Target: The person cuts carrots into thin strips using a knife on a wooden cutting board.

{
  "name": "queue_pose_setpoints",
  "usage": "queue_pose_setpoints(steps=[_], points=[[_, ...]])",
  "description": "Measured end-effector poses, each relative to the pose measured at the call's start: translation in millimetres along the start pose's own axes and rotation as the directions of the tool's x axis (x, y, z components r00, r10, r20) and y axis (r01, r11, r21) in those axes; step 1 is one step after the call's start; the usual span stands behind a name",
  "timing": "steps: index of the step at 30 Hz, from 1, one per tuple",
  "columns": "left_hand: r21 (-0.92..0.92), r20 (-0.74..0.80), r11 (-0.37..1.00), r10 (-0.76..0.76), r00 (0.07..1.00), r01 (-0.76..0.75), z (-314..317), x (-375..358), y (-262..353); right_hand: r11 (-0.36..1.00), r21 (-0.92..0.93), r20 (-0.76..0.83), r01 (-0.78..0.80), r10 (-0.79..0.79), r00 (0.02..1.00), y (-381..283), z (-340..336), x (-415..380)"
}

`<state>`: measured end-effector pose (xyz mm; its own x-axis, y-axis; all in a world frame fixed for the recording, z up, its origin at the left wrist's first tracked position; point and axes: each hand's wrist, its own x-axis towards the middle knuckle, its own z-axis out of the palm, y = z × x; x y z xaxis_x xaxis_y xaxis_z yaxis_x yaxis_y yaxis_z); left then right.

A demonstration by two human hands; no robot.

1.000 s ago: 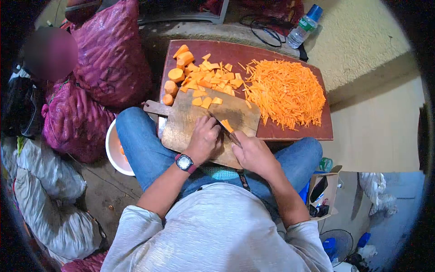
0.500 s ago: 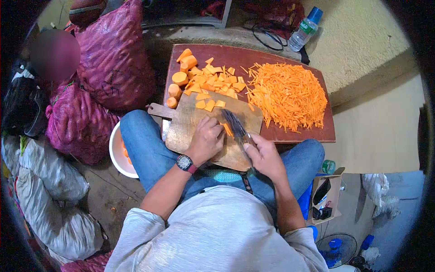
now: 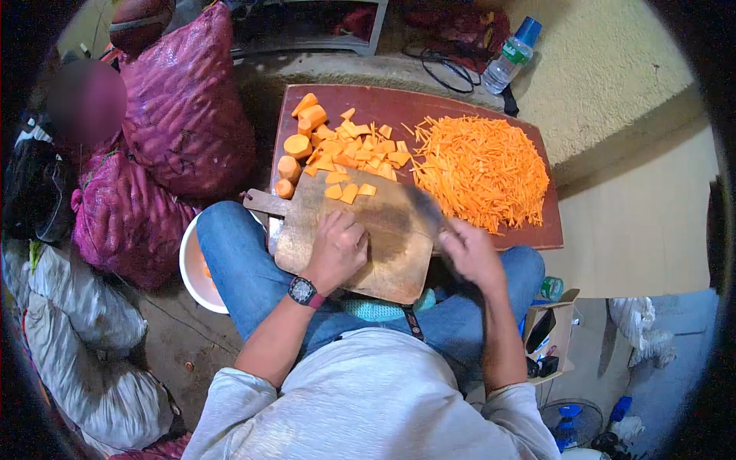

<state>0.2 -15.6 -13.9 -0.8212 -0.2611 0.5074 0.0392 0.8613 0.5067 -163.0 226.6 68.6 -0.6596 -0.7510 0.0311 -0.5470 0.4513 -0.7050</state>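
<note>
Shreds (image 3: 484, 172) at two o'clock could be scattered if the knife (image 3: 424, 207) gripped by the right hand (image 3: 469, 250) is overswung; the curled left hand's (image 3: 337, 247) contents are hidden.

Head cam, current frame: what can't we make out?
All in the head view:
Knife in the right hand: blade outline smeared by motion blur.
Left hand: its own back hides whether anything is pinched beneath.
White bowl: left leg covers much of its inside.
Watch: reading too small.

Wooden board (image 3: 392, 264), handle leftward; knife (image 3: 426, 207) blurred, seemingly over board's right edge.
</note>
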Motion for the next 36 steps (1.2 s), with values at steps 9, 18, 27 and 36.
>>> queue_pose_setpoints(steps=[9, 18, 27, 36], points=[[0.082, 0.041, 0.996, 0.041, 0.998, -0.045, -5.7, 6.1, 4.9, 0.989, 0.081, -0.12, -0.125, 0.134, 0.984, 14.3, -47.2, 45.0], [-0.009, 0.106, 1.0, -0.007, 0.994, 0.008, 7.8, 24.8, 8.8, 0.789, 0.602, 0.052, -0.123, 0.115, 0.992, 51.8, -20.3, 80.1], [0.173, 0.22, 0.935, 0.27, 0.937, -0.31, 97.3, 137.5, 39.9, 0.682, 0.712, 0.045, -0.167, 0.193, 0.98, 72.7, -36.9, 64.6], [0.08, 0.117, 0.967, 0.231, 0.966, -0.241, 95.6, 128.6, 22.0, 0.979, 0.199, -0.259, 0.032, 0.021, 0.966, 64.4, -42.4, 56.1]])
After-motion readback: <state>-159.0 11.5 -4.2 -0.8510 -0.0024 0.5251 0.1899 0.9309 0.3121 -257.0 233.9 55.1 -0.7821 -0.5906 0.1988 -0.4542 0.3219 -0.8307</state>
